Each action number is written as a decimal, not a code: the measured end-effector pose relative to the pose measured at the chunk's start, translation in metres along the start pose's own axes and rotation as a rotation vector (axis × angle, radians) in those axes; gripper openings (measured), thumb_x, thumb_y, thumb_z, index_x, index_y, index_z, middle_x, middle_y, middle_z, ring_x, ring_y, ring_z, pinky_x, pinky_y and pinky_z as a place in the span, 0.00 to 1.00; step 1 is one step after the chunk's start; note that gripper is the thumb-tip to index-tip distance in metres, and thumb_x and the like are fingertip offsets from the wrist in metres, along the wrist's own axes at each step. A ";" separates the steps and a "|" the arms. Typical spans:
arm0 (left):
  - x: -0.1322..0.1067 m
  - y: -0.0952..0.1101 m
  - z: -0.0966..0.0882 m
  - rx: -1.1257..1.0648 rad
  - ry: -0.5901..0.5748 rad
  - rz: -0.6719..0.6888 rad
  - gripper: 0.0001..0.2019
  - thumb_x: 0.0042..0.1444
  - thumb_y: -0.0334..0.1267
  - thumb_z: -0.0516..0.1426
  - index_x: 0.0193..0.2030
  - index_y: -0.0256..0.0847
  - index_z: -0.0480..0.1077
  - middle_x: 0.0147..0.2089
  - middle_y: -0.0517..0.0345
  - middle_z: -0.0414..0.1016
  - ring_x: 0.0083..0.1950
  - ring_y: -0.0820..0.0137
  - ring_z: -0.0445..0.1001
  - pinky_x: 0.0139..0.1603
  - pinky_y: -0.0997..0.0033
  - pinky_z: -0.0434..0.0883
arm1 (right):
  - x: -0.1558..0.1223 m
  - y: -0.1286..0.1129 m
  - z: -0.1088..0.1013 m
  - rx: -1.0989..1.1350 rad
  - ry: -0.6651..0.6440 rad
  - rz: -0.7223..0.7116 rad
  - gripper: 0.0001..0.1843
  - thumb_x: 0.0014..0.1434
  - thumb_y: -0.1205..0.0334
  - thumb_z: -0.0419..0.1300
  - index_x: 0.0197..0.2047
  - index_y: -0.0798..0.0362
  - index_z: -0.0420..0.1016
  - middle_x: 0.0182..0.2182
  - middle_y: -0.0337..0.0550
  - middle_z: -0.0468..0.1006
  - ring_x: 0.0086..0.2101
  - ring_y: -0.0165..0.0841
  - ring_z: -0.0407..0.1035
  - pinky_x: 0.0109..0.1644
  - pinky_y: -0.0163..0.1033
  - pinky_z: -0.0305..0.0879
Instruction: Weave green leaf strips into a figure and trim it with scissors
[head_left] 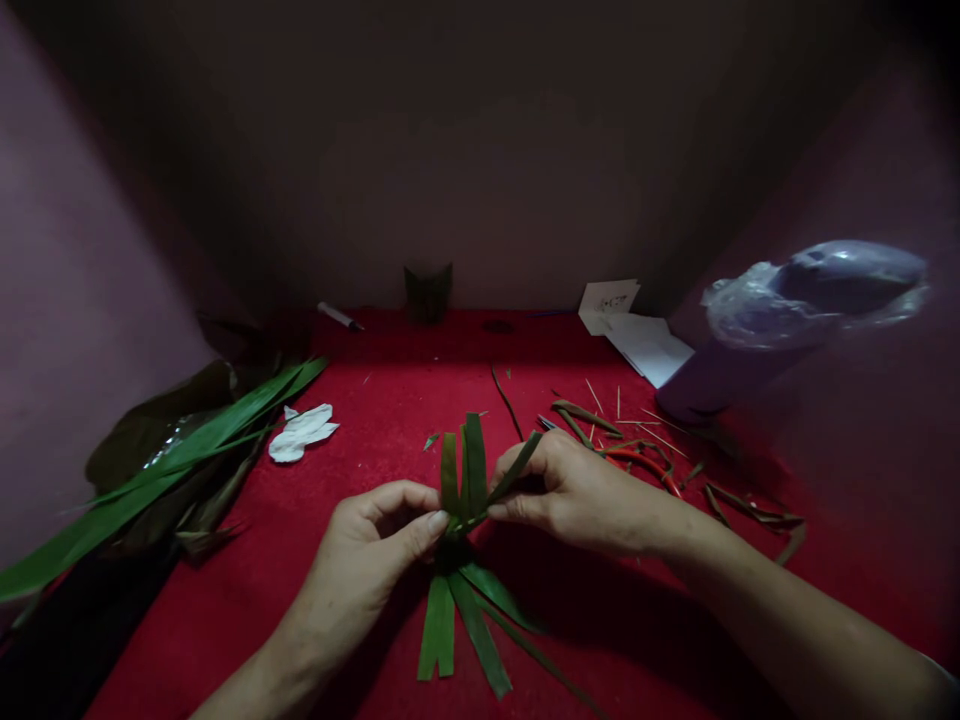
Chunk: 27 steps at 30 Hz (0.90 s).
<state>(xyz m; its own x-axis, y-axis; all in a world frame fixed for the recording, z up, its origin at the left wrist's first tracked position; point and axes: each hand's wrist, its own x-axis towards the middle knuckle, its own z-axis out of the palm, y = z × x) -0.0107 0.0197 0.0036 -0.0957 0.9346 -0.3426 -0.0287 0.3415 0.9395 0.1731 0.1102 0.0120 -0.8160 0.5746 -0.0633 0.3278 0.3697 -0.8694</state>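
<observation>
Between my two hands is a bundle of woven green leaf strips [474, 470], its ends fanning upward and down toward me. My left hand [386, 540] pinches the woven middle between thumb and fingers from the left. From the right, my right hand [559, 495] pinches one strip that slants up to the right, close to the weave. Several loose strip ends [469, 620] spread below the hands over the red table surface [360, 640]. The fingertips partly hide the woven centre.
Long green leaves [217, 430] lie at the left beside a crumpled white tissue [304, 432]. A syringe [339, 316] and a dark leaf piece [428, 292] are at the back. Right are orange-handled pliers or scissors [645, 462], thin sticks [619, 402], papers [649, 345] and a purple container with plastic [750, 350].
</observation>
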 end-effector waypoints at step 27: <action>-0.001 0.000 0.002 -0.017 -0.075 -0.008 0.04 0.49 0.36 0.59 0.28 0.38 0.73 0.22 0.62 0.68 0.22 0.78 0.62 0.21 0.80 0.58 | -0.002 -0.003 -0.001 -0.168 0.039 -0.092 0.11 0.57 0.70 0.56 0.38 0.50 0.78 0.30 0.40 0.78 0.28 0.28 0.67 0.34 0.33 0.59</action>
<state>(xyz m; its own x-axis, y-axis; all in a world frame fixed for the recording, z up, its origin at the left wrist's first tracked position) -0.0090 0.0188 0.0035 -0.0210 0.9370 -0.3486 -0.0465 0.3474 0.9366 0.1741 0.1084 0.0150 -0.8281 0.5595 0.0350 0.3302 0.5373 -0.7761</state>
